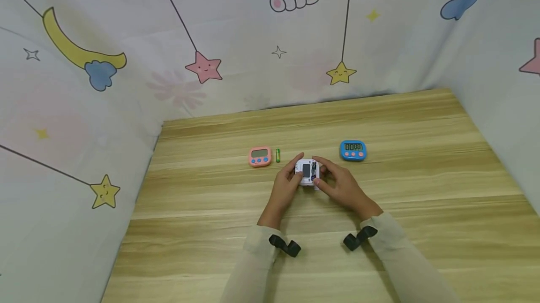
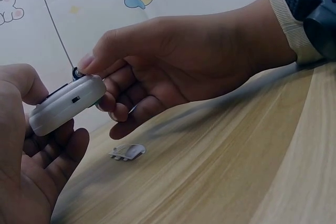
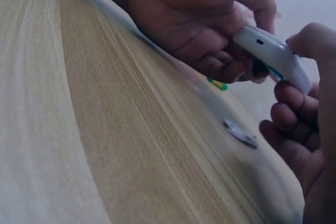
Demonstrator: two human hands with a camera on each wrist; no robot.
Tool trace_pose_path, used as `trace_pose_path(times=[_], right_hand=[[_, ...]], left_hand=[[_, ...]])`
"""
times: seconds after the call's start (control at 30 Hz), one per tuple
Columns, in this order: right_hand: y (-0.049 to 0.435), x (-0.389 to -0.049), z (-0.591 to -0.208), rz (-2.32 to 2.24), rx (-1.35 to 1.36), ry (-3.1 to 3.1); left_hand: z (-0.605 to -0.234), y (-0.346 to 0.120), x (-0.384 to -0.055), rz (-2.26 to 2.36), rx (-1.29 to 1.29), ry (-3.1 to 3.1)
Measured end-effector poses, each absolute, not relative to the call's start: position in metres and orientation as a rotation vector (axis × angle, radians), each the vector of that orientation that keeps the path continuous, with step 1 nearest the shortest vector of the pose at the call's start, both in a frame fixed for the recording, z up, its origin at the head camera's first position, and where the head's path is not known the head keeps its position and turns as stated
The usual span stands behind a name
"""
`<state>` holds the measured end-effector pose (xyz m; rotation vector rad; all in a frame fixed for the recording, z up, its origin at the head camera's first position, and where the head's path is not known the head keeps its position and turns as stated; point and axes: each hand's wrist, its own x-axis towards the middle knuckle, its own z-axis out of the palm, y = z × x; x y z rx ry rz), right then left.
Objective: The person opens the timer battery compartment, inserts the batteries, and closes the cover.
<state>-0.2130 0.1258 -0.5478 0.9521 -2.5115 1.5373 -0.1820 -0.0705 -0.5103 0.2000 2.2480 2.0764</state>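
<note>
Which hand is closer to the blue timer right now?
Right. The right hand is just on the near side of the blue timer; the left hand is farther away, leftward, gripping the white device's left side.

The bench [image 1: 202, 246] has a flat wood-grain top, pale yellow-tan with darker brown bands running from side to side. A pink timer [image 1: 259, 156] lies on it face up, with a grey screen and three blue buttons. Just beside it, on its right, is a green battery [image 1: 278, 155], lying lengthwise from front to back and not touching the timer. Well apart to the right, roughly in line with these two, is a blue timer [image 1: 353, 150], also face up, with zeros on its screen and three pink buttons. Nearer the front is a small white piece [image 2: 127, 152] with little prongs along one edge; the head view shows only a sliver of it.
</note>
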Motion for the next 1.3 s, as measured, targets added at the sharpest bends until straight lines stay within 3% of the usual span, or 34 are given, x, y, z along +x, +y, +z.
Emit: trace_pose_path(times=[0.47, 0.73, 1.1, 1.3], right_hand=[[0.123, -0.211, -0.545, 1.828, 0.928, -2.498], [0.120, -0.196, -0.513, 1.952, 0.931, -2.474], [0.121, -0.209, -0.547, 1.883, 0.837, -2.508], [0.121, -0.209, -0.547, 1.687, 0.881, -2.530]], left_hand=[[-0.512, -0.069, -0.184, 2.114, 0.243, 2.197], [-0.513, -0.066, -0.182, 2.074, 0.309, 2.203], [-0.514, -0.064, -0.183, 2.035, 0.320, 2.267], [-0.539, -0.065, -0.190, 2.048, 0.217, 2.314]])
